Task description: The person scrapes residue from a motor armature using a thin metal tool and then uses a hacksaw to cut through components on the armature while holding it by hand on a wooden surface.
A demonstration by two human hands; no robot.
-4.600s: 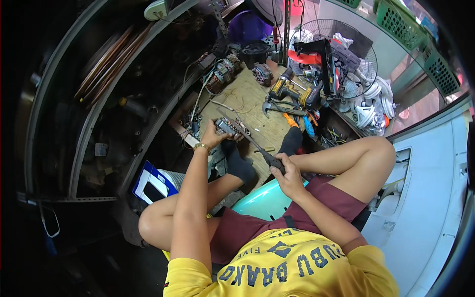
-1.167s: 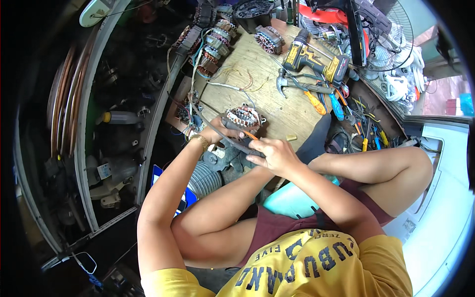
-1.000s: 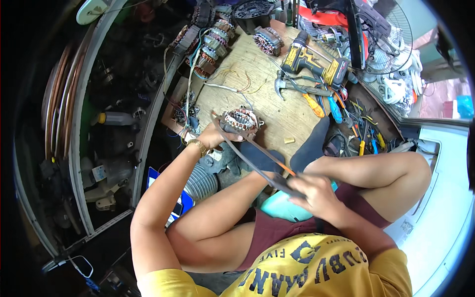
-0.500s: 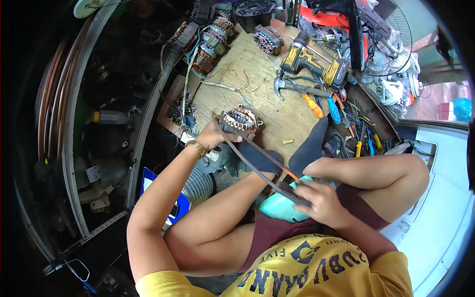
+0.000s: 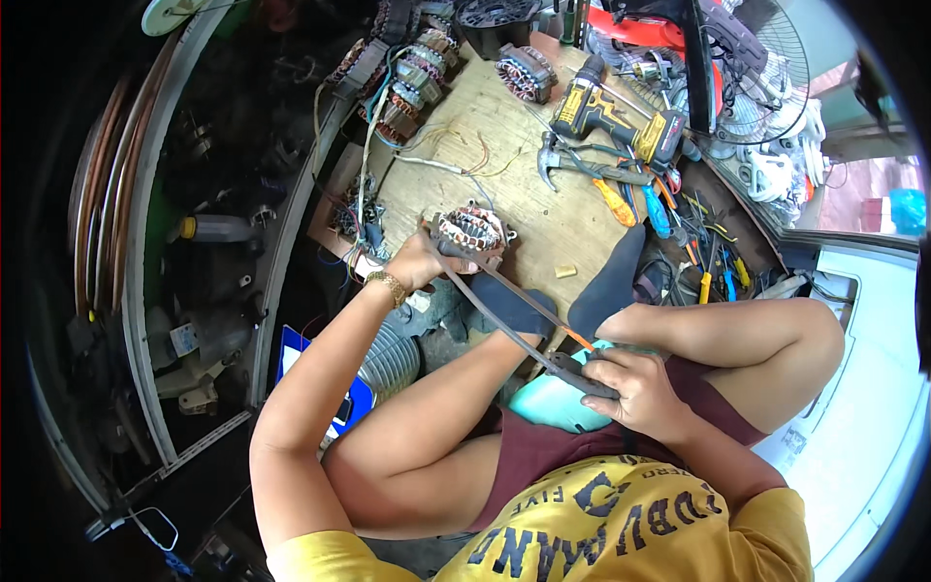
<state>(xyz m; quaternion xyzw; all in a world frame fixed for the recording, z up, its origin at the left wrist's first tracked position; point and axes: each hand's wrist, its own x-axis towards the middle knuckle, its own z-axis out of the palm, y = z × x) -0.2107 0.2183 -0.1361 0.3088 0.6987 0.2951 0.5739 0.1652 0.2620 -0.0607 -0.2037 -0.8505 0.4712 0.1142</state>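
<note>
My left hand (image 5: 417,257) grips a motor stator (image 5: 473,231) with white-laced windings, low on the plywood board (image 5: 524,184). A hacksaw (image 5: 495,306), with a long dark frame and a thin blade that is orange near the handle, slants across the stator's near side beside my left fingers. My right hand (image 5: 630,383) is closed on its dark handle, low in front of me above a turquoise plastic piece (image 5: 548,407). Whether the blade is cutting into the stator, I cannot tell.
More stators (image 5: 412,87), a separate one (image 5: 524,73), a cordless drill (image 5: 621,121), a claw hammer (image 5: 572,170) and several hand tools (image 5: 708,252) surround the work. A fan guard with white parts (image 5: 766,145) is at back right, metal shelving (image 5: 170,242) at left, a white appliance panel (image 5: 853,369) at right.
From 1.2 seconds ago, my right hand has drawn back toward lower right with the saw. My left hand stays at the stator, which was turned differently in the oldest frame.
</note>
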